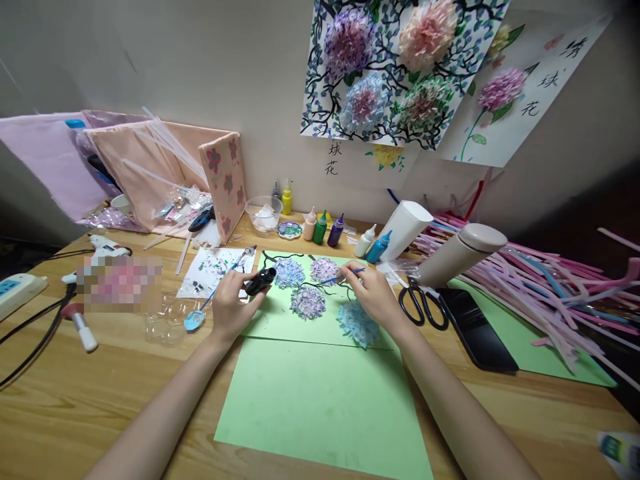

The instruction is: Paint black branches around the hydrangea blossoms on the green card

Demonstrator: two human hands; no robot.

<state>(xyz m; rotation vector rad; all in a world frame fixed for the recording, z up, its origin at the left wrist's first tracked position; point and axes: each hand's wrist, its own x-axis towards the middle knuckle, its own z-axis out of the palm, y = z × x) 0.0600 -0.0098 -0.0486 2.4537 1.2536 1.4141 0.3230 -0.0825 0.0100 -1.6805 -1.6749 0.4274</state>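
My left hand (234,303) is wrapped round a small black bottle (260,282), tilted over the left edge of the green paper (320,393). A thin blue brush (345,275) is pinched in my right hand (367,290), its tip at the dark painted branches between the flowers. On the upper part of the paper are a blue flower (289,272), a pink one (325,269), a purple one (307,303) and a turquoise one (358,323), the last beside my right wrist.
Paint bottles (321,228) stand behind the paper. Black scissors (423,305), a phone (477,329), a grey flask (463,252) and fuzzy stems (545,287) lie right. On the left are a paint-marked sheet (213,272), a blue-ended tool (195,321), a glue gun (107,247) and a power strip (21,293).
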